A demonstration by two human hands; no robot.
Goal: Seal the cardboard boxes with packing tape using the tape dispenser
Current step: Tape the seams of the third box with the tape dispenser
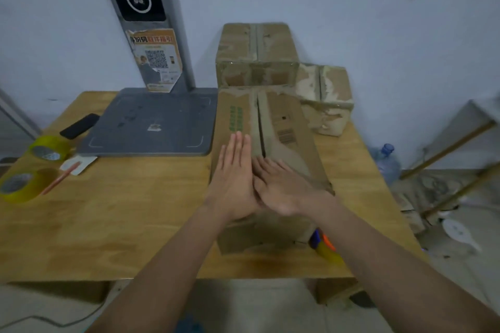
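Observation:
A long cardboard box [286, 127] lies on the wooden table [108, 224], its top flaps meeting along a centre seam. My left hand [232, 181] lies flat on the left flap with straight fingers. My right hand [281, 186] lies flat beside it, pressing across the seam at the near end. The two hands touch each other. The tape dispenser [324, 247], blue, orange and yellow, sits on the table at the box's near right corner, partly hidden by my right forearm. Two rolls of yellowish tape [50, 147] [20, 185] rest at the table's left edge.
Two taped boxes stand behind: a large one [255, 54] and a smaller one [324, 97] at the back right. A grey scale platform [151, 124] with a tall post fills the back left. A black phone [79, 126] and a red pen [61, 180] lie nearby. A water jug [385, 159] stands on the floor right.

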